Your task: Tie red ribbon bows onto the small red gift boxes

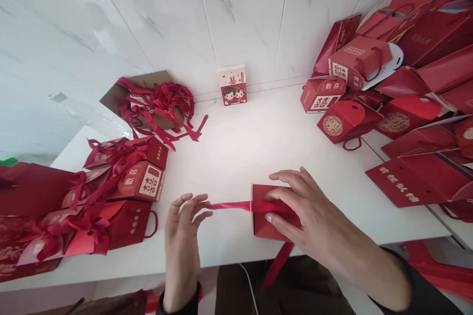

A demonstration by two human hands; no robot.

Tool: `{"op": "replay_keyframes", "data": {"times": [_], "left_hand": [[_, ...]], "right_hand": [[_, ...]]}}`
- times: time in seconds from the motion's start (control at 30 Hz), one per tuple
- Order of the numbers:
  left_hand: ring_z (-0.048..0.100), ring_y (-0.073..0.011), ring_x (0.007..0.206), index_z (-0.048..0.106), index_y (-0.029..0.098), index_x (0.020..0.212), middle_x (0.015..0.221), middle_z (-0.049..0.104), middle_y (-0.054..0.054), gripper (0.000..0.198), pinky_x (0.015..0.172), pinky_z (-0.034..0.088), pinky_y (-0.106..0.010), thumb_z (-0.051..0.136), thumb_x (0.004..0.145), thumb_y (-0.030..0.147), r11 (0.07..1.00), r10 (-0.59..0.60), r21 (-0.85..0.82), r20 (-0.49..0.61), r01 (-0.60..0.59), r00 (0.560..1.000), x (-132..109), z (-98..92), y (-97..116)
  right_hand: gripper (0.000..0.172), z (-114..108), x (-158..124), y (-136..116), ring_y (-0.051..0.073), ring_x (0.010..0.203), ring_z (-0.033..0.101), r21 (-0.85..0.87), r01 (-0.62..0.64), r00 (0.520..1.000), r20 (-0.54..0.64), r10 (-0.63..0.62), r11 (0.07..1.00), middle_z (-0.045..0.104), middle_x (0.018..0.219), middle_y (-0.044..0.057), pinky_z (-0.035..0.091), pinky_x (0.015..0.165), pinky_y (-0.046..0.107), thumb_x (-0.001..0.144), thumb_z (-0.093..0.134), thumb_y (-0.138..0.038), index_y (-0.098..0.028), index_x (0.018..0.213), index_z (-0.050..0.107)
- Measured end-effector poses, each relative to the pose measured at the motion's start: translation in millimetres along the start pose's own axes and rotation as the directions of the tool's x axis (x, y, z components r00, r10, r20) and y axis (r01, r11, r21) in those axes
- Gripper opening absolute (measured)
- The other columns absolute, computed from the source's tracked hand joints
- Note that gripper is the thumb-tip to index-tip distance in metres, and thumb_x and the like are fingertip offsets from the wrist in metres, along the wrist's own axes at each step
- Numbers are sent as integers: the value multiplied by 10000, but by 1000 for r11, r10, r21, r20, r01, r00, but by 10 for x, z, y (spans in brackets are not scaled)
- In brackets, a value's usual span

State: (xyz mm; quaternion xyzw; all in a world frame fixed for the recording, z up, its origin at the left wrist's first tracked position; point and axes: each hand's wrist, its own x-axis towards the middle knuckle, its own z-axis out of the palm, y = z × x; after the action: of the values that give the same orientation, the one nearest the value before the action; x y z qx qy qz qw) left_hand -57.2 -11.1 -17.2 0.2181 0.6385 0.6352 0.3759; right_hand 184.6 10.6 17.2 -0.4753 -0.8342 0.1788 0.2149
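- Left hand (184, 236), seven o'clock: fingertips pinching a red ribbon (231, 205), pulled straight.
- Right hand (308, 211), four o'clock: gripping the red box (264, 226) — ribbon under its fingers.
- That box: five o'clock, on the white table (236, 157).
- Ribbon-tied boxes (129, 182) at eight; ribbon heap (162, 103) near ten — small printed box (233, 86) at twelve.

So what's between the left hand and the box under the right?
Head view: a fairly straight strip of red ribbon runs from the left hand to that red box, white tabletop beneath.
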Motion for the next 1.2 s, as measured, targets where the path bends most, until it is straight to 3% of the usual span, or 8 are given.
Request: {"op": "replay_keyframes", "data": {"times": [0.17, 0.3, 0.53, 0.7, 0.77, 0.9, 1.0, 1.2], "left_hand": [[548, -175, 642, 673, 209, 708, 720, 643, -38, 459, 618, 453, -302, 615, 885, 629, 928, -108, 371, 169, 38, 980, -489, -110, -214], [623, -267, 929, 771, 275, 942, 1092, 726, -76, 538, 901, 475, -387, 470, 925, 720, 872, -234, 475, 195, 117, 952, -893, 53, -140], [593, -299, 1180, 706, 297, 1147, 1290, 679, -65, 452, 1053, 439, -453, 466, 971, 638, 916, -72, 398, 294, -54, 953, -536, 316, -87], [489, -297, 1405, 700, 289, 1310, 1442, 630, -63, 466, 1204, 329, -464, 475, 1006, 561, 983, -160, 162, 561, 82, 812, -407, 514, -11], [523, -275, 1382, 684, 280, 1333, 1418, 649, -58, 444, 1200, 347, -438, 509, 1007, 525, 990, -132, 45, 594, 131, 793, -433, 603, 6], [671, -235, 1115, 763, 234, 1069, 1168, 747, -55, 273, 985, 510, -348, 659, 944, 454, 988, -91, -61, 503, 141, 860, -498, 707, -25], [666, -165, 922, 726, 213, 887, 1001, 734, -20, 216, 848, 519, -274, 710, 913, 427, 990, -45, -103, 443, 100, 896, -476, 695, -52], [610, -140, 740, 660, 204, 789, 804, 672, -2, 286, 717, 515, -258, 699, 896, 466, 996, -33, -71, 173, 46, 984, -276, 427, -82]], "right_hand": [[145, -21, -32, 31, 326, 1314, 513, 45, 41, 999, -34, -40, 998, 583, 1311, 101, 327, 1181, 654, 975, 597, -293, -255, 1113, 623], [182, -62, -1, 24, 295, 1253, 536, 69, 71, 997, -19, -70, 995, 580, 1298, 93, 352, 1168, 623, 1003, 552, -255, -254, 1177, 606], [219, -51, 45, 21, 285, 1218, 558, 56, 34, 999, -1, -34, 998, 582, 1278, 99, 325, 1177, 638, 1008, 525, -201, -241, 1211, 598], [231, -28, 33, 1, 246, 1215, 593, 68, 87, 996, 9, -88, 994, 612, 1275, 59, 252, 1214, 663, 998, 541, -174, -276, 1205, 525], [218, -26, 21, -6, 222, 1182, 617, 95, 93, 996, -4, -93, 991, 631, 1246, 42, 250, 1229, 641, 996, 536, -169, -281, 1175, 484], [386, -33, -1, 10, 201, 1121, 645, 153, 52, 999, -7, -52, 987, 652, 1208, 18, 247, 1238, 632, 941, 572, -134, -298, 1250, 410], [500, -52, 4, 21, 191, 1137, 639, 135, 58, 997, 42, -65, 989, 657, 1219, -10, 232, 1240, 638, 872, 620, -73, -322, 1256, 420], [469, -105, 43, -19, 178, 1113, 649, 129, 42, 996, 79, -53, 991, 672, 1174, -23, 233, 1245, 615, 837, 651, -33, -307, 1179, 485]]}}
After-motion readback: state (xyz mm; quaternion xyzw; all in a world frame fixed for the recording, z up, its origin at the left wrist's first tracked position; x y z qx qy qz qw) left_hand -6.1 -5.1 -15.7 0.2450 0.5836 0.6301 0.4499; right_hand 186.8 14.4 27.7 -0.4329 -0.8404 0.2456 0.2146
